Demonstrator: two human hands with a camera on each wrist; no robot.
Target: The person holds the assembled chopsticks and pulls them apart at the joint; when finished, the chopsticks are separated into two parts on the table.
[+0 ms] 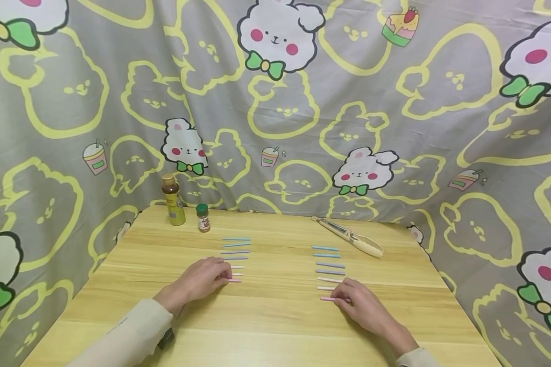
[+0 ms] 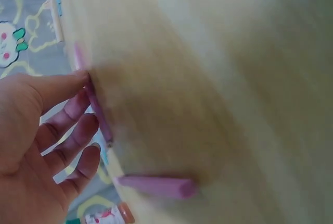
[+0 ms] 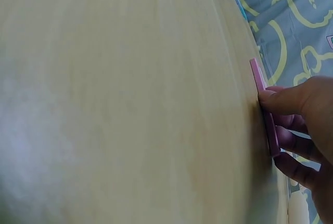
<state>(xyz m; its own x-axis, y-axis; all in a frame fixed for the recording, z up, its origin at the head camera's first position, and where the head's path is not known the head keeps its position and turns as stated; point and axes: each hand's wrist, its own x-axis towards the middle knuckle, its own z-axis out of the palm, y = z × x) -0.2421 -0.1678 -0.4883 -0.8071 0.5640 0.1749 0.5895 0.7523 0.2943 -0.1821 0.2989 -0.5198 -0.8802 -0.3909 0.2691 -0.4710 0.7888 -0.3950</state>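
My left hand [image 1: 206,278] pinches a thin pink stick [image 2: 99,110] between thumb and index finger, low over the table at the near end of the left column. Another pink stick [image 2: 158,186] lies beside that hand in the left wrist view; the hand hides it in the head view. With thumb and fingertips, my right hand [image 1: 360,305] holds a pink stick [image 3: 268,125] at the near end of the right column. White sticks [image 1: 327,288] lie just beyond it, partly behind the fingers. Beyond each hand, purple sticks [image 1: 330,272] and blue sticks [image 1: 236,239] lie in rows.
At the back left of the wooden table [image 1: 266,326] stand a yellow-labelled bottle [image 1: 174,206] and a small green-capped jar [image 1: 203,219]. Tongs [image 1: 349,236] lie at the back right. A patterned curtain [image 1: 294,153] hangs behind the table.
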